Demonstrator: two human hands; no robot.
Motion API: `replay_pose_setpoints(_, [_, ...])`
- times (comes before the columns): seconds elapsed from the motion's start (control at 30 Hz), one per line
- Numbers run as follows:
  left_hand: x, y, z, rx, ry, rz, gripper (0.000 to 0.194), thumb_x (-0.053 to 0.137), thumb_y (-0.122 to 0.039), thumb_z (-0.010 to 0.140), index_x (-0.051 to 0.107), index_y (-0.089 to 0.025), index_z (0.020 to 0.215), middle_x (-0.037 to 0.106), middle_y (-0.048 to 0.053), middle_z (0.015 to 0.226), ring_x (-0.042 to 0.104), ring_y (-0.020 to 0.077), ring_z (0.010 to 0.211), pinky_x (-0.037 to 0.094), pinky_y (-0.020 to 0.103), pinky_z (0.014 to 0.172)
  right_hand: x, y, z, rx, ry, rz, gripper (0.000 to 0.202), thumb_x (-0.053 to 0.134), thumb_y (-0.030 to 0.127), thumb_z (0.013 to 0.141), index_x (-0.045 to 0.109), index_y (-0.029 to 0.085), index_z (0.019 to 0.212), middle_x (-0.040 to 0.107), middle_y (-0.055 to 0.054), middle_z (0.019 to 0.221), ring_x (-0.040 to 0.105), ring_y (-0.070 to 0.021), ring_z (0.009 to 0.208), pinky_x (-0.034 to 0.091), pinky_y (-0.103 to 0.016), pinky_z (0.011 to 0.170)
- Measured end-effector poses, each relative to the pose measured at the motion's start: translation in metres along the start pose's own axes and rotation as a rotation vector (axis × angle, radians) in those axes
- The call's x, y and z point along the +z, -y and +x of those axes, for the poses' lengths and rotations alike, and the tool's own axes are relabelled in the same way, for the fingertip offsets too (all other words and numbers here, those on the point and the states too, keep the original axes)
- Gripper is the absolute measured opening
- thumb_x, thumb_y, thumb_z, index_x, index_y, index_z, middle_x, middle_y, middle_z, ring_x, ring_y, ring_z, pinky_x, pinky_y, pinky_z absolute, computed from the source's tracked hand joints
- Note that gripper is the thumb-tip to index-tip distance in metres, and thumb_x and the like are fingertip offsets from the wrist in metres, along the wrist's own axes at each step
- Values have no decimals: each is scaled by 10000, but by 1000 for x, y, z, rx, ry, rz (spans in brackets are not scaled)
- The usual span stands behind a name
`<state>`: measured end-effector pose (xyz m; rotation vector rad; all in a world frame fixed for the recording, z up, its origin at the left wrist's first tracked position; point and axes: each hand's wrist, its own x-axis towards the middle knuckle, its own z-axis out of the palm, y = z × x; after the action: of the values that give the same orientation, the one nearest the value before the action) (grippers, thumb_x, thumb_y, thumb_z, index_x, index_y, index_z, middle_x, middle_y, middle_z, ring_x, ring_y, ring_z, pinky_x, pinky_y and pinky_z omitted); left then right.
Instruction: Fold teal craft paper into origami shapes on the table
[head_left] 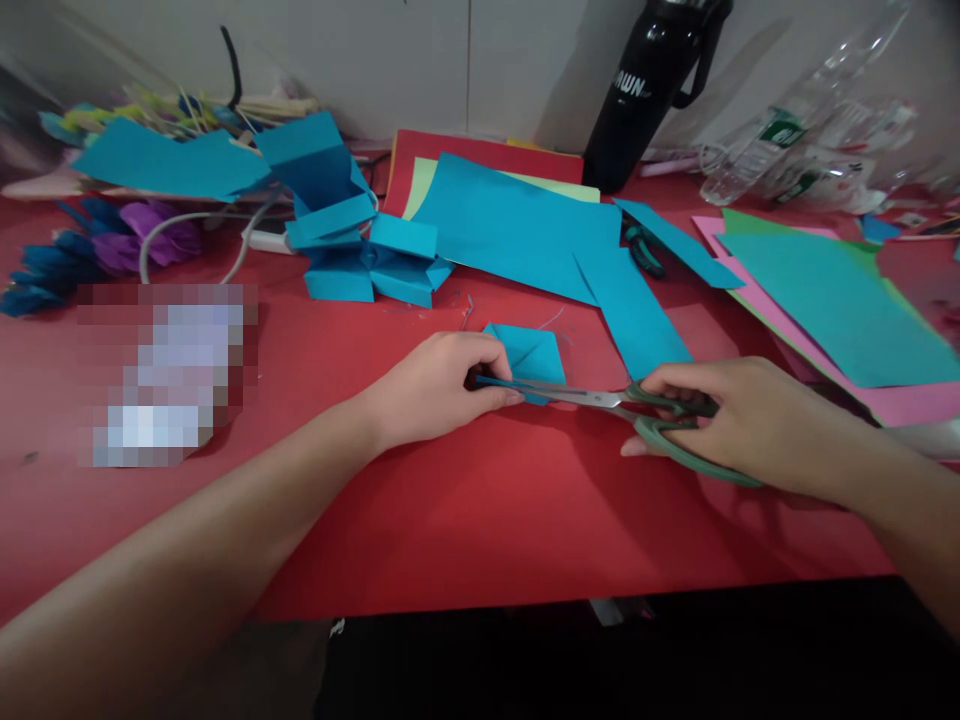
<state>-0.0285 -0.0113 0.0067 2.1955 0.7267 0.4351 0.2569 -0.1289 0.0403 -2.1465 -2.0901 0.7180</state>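
Near the middle of the red table [465,510], my left hand [450,385] pinches a small blue paper piece [536,355] that is creased and partly hidden by the fingers. My right hand [757,420] holds green-handled scissors [600,398] by the loops. Their narrow metal blades point left and lie across the front of the small piece, with the tips at my left fingertips. Whether the blades are fully closed on the paper is hard to tell. A blue paper strip [637,305] lies just behind the scissors.
Folded blue paper boxes [371,260] and large blue sheets [517,220] lie behind my hands. Coloured sheets [840,300] are at the right. A black bottle [637,90] and a clear plastic bottle [765,140] stand at the back. Purple paper flowers [146,235] sit at the left.
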Motion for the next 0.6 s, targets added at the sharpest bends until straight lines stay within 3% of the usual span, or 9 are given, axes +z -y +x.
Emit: replay_pose_setpoints(0.6, [0, -1, 0, -11, 5, -2, 114, 728, -276, 851, 673, -192, 795, 681, -4, 803, 606, 146, 727, 431, 273, 617, 6, 1, 0, 31, -24, 3, 332, 716, 613, 770, 691, 302, 882, 699, 0, 675, 638, -219, 620, 426, -310, 490])
